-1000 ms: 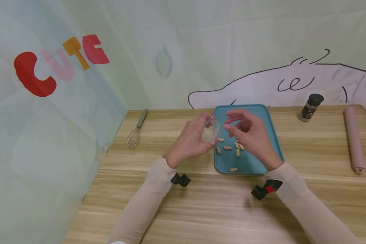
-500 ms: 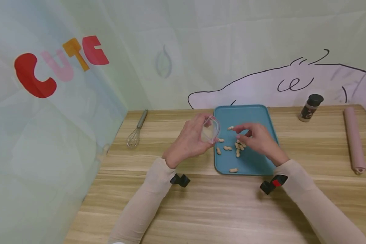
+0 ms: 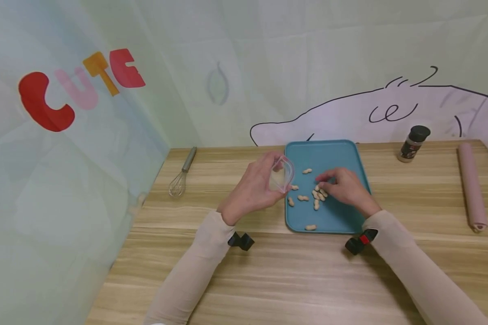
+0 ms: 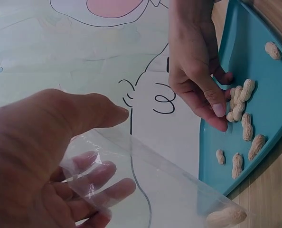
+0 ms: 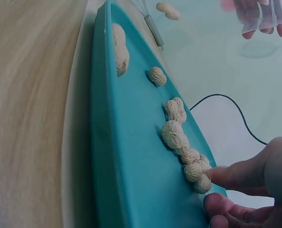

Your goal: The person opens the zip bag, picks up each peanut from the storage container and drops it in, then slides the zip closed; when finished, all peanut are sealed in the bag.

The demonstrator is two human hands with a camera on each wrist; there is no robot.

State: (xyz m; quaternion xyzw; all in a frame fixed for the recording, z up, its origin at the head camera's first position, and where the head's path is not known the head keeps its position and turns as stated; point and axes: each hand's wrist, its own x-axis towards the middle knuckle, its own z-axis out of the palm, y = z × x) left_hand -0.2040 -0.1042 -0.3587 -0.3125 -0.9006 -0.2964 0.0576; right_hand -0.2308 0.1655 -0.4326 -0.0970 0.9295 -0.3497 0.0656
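Note:
My left hand [image 3: 252, 185] grips a clear zip-top plastic bag [image 3: 282, 174] by its mouth, keeping it spread beside the tray's left edge. Low in the bag lies one peanut [image 4: 226, 216]. Over the blue tray [image 3: 341, 158], my right hand [image 3: 347, 187] reaches down to a small pile of unshelled peanuts [image 3: 319, 194]. Its thumb and fingertips are at the pile's near-right side; in the right wrist view they stand apart around a peanut [image 5: 202, 183], with no firm pinch visible. Several more peanuts lie loose on the tray, one of them [image 3: 311, 227] by its front edge.
A whisk [image 3: 180, 176] lies at the back left of the wooden table [image 3: 268, 275]. At the back right stands a black-capped seasoning jar [image 3: 413, 144], and right of it lies a rolled pink mat [image 3: 473, 187]. A printed cloth [image 3: 227, 58] hangs behind the table.
My right hand has moved from beside the bag's mouth rightward and down to the peanut pile, uncovering a peanut farther back on the tray. The left hand and bag have barely moved.

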